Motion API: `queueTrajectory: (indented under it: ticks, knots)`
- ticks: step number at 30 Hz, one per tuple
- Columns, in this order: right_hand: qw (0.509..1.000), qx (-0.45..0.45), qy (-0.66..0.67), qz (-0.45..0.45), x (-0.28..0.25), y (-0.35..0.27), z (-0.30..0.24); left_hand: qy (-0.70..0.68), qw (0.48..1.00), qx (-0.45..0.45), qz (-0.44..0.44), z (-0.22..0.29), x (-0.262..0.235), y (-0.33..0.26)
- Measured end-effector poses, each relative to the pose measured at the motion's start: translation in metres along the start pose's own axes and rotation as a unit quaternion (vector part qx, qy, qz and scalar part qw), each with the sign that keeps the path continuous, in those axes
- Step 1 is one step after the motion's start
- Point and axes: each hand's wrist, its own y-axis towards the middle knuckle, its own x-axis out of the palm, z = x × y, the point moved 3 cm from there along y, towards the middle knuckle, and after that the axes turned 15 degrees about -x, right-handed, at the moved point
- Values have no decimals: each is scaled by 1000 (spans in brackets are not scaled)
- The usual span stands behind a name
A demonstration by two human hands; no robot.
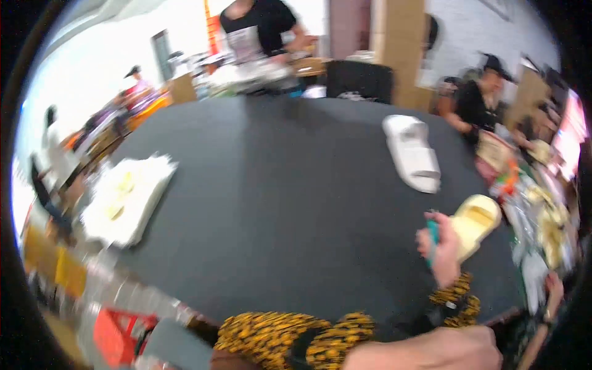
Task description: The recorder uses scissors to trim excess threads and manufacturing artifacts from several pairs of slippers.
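My right hand (445, 250) is closed around a slim teal tool (433, 242) with a small dark tip. Its exact kind is too blurred to tell. Right beside that hand lies a pale yellow slide sandal (476, 227) on the dark table (283, 203). Farther back is a white slide sandal (412, 154), apart from both hands. My left hand (425, 350) reaches across to the right at the lower edge, its back toward me. The fingers of this hand are hidden. Both forearms wear yellow-and-black patterned sleeves (268, 333).
A stack of white plastic-wrapped packs (129, 200) sits at the table's left edge. Bagged goods (530, 209) are heaped along the right side. A red crate-like object (117, 339) stands lower left. Other people work behind and right; another person's forearm (541, 333) shows lower right.
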Motion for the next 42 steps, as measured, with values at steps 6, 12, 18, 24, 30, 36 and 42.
queueTrajectory:
  ticks: [6,12,18,24,30,36,42]
  knots:
    - [977,-81,-152,128,-47,2,-8,22,957,-270,101,-46,-41,16]
    - [900,-122,-342,243,-136,8,-20,-95,945,-213,231,-47,-67,17]
    - [850,-51,-400,340,-224,18,42,-43,917,-247,309,-62,-93,23]
    - [848,0,-361,388,-256,29,102,-4,893,-296,339,-95,-116,15]
    - [871,39,-351,342,-252,33,128,75,846,-377,370,-133,-146,6]
    - [959,119,-72,246,-210,35,135,199,821,-371,386,-146,-152,5]
    - [989,89,-108,46,-89,42,83,170,799,-338,467,-145,-181,-12]
